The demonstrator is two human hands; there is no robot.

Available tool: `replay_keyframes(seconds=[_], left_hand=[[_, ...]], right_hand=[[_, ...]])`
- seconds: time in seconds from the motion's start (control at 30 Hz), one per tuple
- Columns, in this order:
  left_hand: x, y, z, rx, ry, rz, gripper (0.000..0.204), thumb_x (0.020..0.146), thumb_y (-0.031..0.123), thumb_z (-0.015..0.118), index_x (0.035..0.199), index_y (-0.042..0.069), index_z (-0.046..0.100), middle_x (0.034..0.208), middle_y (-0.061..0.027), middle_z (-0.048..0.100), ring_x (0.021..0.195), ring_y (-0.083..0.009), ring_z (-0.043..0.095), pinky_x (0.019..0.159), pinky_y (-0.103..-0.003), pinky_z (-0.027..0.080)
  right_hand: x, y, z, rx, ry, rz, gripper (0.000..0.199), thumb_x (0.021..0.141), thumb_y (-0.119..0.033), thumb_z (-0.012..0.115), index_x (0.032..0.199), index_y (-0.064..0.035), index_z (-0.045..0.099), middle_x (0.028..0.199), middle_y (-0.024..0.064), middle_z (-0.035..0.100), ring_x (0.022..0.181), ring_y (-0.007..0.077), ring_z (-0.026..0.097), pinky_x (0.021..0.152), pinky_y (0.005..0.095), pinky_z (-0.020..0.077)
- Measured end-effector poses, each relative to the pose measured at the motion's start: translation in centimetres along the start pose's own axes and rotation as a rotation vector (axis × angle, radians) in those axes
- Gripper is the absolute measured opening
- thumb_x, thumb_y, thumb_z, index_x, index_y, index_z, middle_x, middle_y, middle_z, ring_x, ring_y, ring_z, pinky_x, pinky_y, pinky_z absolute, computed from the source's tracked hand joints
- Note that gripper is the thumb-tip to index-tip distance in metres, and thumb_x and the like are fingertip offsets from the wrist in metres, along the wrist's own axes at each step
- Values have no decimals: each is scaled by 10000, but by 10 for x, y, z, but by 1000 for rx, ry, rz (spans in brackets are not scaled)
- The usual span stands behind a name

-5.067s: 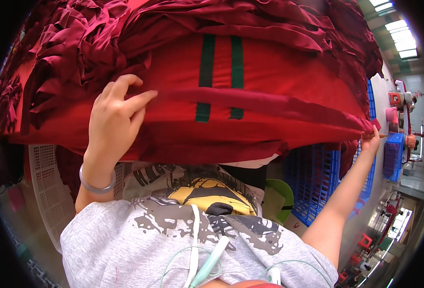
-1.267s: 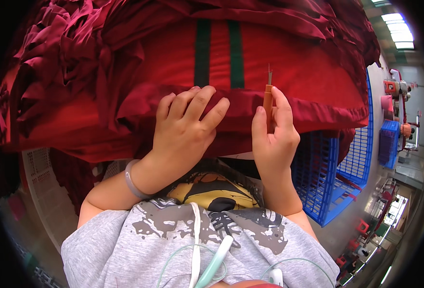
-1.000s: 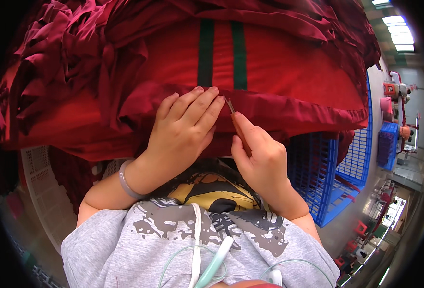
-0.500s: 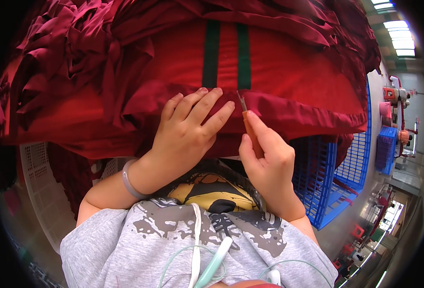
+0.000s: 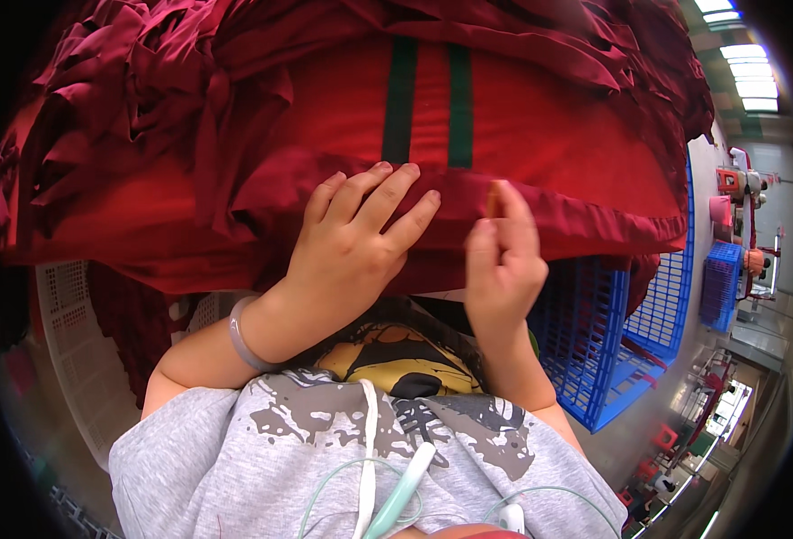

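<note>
A dark red strip of satin fabric (image 5: pixel 558 205) runs across a bright red covered surface (image 5: pixel 549 117) in front of me. My left hand (image 5: pixel 352 234) lies flat on the strip's left part, fingers spread and holding nothing. To its right, my right hand (image 5: pixel 507 256) is closed around a seam ripper (image 5: pixel 495 196) and hovers at the strip. Only a blurred bit of its orange handle shows between the fingers; its metal tip cannot be made out. Two dark green bands (image 5: pixel 399 99) cross the red surface beyond my left fingertips.
Heaped dark red fabric (image 5: pixel 136 99) lies along the far and left sides. A white plastic basket (image 5: pixel 78 350) stands below at left, with dark red cloth beside it. Blue plastic crates (image 5: pixel 594 332) stand at right. Farther right are other workstations and a pink container (image 5: pixel 720 209).
My right hand has moved right, away from my left hand, and turned more upright. The seam ripper's metal tip no longer shows. My left hand has stayed in place.
</note>
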State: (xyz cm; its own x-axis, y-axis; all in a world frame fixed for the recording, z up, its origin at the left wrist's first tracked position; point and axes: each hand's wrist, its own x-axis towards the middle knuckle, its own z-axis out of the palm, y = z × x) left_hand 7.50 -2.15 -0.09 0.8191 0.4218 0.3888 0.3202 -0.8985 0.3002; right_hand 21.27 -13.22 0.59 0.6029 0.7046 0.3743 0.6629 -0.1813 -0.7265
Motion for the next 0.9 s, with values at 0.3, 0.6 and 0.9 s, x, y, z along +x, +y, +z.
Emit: replay_keyframes(seconds=[0.3,0.6,0.9], left_hand=[[-1,0,3,0,25,5,537,754,149,704,1279,225,620,1358,-43,515,1204,-254,497,996,-463,383],[-2,0,2,-11,9,17,523,766,160,704,1278,231,622,1372,-57,502,1213,-268,488,1007,-472,374],[-4,-2,1,37,0,41,509,792,188,684,1295,222,612,1403,-78,472,1230,-280,477,1018,-474,374]], right_hand=[[1,-15,-22,-278,-283,-172,361,816,-32,650,1176,-9,652,736,118,643,557,242,633,511,338,510],[29,-9,-22,-13,10,-276,381,802,66,591,1179,14,604,923,149,649,739,267,655,659,331,531],[71,-6,1,-178,-398,-205,91,777,-93,621,852,-54,654,786,98,628,722,318,629,643,417,499]])
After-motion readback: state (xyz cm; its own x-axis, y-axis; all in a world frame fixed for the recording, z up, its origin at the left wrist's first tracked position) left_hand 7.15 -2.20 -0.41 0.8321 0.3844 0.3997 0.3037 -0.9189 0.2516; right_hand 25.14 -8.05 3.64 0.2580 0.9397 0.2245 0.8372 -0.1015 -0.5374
